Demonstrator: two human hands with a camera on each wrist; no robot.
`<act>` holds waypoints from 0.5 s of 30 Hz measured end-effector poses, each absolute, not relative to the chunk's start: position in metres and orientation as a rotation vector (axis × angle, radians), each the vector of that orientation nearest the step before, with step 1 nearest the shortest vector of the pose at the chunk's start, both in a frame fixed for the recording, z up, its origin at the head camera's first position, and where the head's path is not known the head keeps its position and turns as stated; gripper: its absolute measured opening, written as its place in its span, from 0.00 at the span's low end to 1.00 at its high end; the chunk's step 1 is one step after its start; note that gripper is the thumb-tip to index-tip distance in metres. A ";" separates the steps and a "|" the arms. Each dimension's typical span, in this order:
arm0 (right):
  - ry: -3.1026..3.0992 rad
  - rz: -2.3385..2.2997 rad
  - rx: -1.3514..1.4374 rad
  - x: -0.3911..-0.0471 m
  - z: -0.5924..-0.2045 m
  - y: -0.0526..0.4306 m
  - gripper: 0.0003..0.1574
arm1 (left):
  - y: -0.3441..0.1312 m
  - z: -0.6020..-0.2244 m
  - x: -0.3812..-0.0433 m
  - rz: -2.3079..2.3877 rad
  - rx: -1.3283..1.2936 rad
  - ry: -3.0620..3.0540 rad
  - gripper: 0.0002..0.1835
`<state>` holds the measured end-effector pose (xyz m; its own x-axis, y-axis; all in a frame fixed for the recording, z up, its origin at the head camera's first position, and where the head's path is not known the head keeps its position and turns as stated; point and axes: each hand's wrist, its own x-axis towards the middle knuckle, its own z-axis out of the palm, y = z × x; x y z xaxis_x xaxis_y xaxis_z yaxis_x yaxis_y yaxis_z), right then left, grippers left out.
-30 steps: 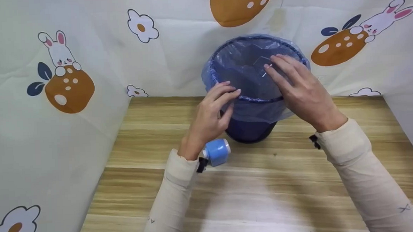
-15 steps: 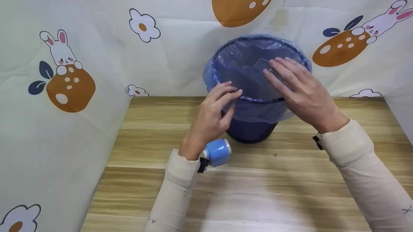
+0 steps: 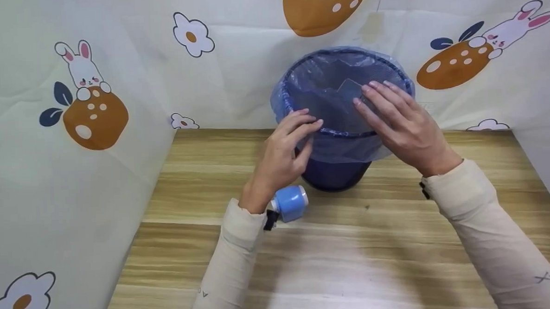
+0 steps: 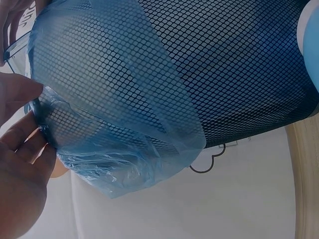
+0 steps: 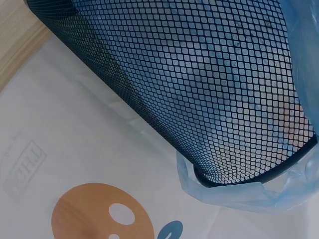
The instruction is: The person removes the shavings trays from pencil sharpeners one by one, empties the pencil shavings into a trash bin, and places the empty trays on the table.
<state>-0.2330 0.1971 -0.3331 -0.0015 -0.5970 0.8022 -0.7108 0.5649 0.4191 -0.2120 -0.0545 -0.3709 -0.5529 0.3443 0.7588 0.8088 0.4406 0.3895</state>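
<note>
A dark blue mesh wastebasket (image 3: 336, 175) stands upright on the table, lined with a thin blue bin bag (image 3: 349, 149) folded over its rim. My left hand (image 3: 282, 152) holds the near left part of the rim, thumb and fingers on either side of it in the left wrist view. Over the opening, my right hand (image 3: 406, 125) holds a clear, flat-looking plastic piece (image 3: 348, 89) with a straight-edged corner. Most of that piece is hidden behind the fingers. The right wrist view shows only the mesh side (image 5: 189, 74) and bag, not the hand.
A small blue container with white ends (image 3: 291, 203) lies on the wooden table (image 3: 205, 250) beside my left wrist. Pale printed sheeting (image 3: 234, 72) with rabbits and flowers rises behind the basket and at both sides.
My right hand has shifted slightly down and right, and the clear plastic piece has turned so that more of its face shows. My left hand stays at the rim.
</note>
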 end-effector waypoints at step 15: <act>-1.724 0.191 1.011 -0.232 -0.333 0.197 0.23 | -0.055 -0.371 -0.212 -0.971 -0.971 -2.091 0.15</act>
<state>-0.2319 0.1968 -0.3334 -0.0625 -0.5290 0.8463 -0.7017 0.6263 0.3396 -0.2117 -0.0547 -0.3707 -0.5306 0.3530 0.7706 0.8165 0.4569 0.3529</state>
